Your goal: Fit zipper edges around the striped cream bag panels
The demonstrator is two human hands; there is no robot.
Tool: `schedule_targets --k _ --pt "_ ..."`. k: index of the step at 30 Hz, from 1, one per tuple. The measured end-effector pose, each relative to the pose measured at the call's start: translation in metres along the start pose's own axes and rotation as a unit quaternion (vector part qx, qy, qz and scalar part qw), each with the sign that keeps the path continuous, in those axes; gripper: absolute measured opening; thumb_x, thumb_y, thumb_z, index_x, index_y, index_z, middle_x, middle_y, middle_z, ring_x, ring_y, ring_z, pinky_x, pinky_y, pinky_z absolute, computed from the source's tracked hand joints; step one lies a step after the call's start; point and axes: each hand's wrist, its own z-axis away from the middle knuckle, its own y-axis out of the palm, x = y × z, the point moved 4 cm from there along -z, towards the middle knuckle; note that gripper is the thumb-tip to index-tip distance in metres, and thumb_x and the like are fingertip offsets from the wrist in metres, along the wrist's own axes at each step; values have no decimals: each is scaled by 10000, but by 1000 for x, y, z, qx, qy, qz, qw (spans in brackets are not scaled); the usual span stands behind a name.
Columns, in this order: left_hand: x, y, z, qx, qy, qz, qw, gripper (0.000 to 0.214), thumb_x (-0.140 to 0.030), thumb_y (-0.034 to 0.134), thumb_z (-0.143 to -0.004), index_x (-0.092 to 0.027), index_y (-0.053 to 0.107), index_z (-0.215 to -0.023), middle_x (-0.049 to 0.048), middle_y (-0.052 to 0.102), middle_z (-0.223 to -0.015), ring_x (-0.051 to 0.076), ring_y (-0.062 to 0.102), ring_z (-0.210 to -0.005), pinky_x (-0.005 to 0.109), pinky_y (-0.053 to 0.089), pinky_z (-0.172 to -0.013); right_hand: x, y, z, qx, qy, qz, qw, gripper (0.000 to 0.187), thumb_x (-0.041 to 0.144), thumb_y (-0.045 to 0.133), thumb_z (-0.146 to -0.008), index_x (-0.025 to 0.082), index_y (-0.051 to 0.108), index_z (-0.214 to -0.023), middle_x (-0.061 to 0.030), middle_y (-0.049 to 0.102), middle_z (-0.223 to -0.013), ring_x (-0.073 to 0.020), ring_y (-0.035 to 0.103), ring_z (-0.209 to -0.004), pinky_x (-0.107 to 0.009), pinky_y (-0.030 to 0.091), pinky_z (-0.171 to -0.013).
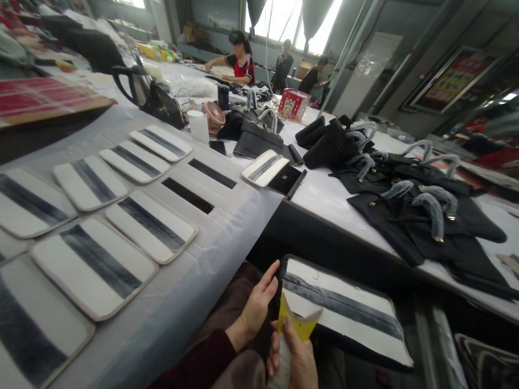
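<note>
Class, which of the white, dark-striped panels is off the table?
The black-edged panel held by the left hand; every other lies flat on the table.

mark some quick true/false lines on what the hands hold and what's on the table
1. The right hand holds a yellow piece. True.
2. The left hand is empty. False: it grips the edge of a striped panel.
3. White panels with dark stripes lie in rows on the table. True.
4. The black bags have red handles. False: the handles are wrapped in grey.
</note>
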Motion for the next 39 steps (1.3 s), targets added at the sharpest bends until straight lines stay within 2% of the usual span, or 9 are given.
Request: schedule_targets --k 6,11,16,20,26,30,32,35,39 --pt "12 5 14 18 -13 5 1000 565 -384 487 -973 -314 323 -1509 -1 268 -1608 225 201 -1491 449 166 -1231 -3 -2 1 -10 3 11 1000 576 692 751 -642 130 671 -741 10 531 -431 -112 468 -298 -212 382 -319" --pt "12 6 17 11 -96 103 990 662 -340 609 -875 -327 363 -1489 3 369 -1563 262 319 -1446 434 341 -1164 -1 0 2 -6 12 -22 1000 546 658 748 -681 124 692 -778 0 558 -459 -106 465 -296 -220 398 -328" --pt "13 4 19 31 -121 172 977 732 -245 617 -798 -324 375 -1484 9 522 -1451 257 449 -1368 470 263 -1200 0 -1 3 20 38 -46 998 493 618 753 -704 140 694 -812 10 561 -478 -98 465 -315 -213 405 -339" --pt "14 3 19 26 -110 163 980 682 -201 578 -821 -308 405 -1472 1 515 -1459 234 400 -1402 458 201 -1223 2 -3 4 27 41 -62 997 460 585 753 -728 139 700 -829 8 566 -486 -101 475 -329 -212 408 -344" --pt "13 3 19 8 -120 114 986 680 -289 594 -819 -311 404 -1472 -22 402 -1540 238 284 -1462 433 319 -1180 4 -1 6 30 45 -74 996 445 575 762 -721 147 705 -826 7 566 -488 -107 477 -326 -222 409 -345" --pt "9 7 20 -4 -126 128 984 679 -269 595 -818 -297 412 -1472 -11 452 -1508 228 407 -1397 397 322 -1175 2 -1 5 26 40 -72 996 454 587 754 -726 146 705 -820 12 560 -480 -103 474 -323 -214 400 -342" --pt "9 9 21 -20 -137 142 980 688 -262 596 -807 -283 417 -1472 11 523 -1449 229 545 -1271 381 414 -1108 1 -2 5 19 34 -70 997 460 594 755 -720 145 705 -809 11 561 -478 -101 473 -317 -210 391 -337" --pt "10 14 21 -49 -156 156 974 722 -262 622 -767 -277 437 -1464 45 614 -1342 206 675 -979 293 564 -817 -2 -4 4 6 27 -64 998 472 603 751 -716 139 708 -793 4 558 -454 -107 470 -299 -211 386 -330" --pt "13 22 20 -62 -191 196 960 757 -227 584 -756 -320 393 -1482 51 681 -1184 79 578 -579 163 414 -462 -3 -7 2 -17 24 -47 998 482 601 752 -711 124 712 -765 -1 507 -374 -108 455 -281 -195 366 -336"
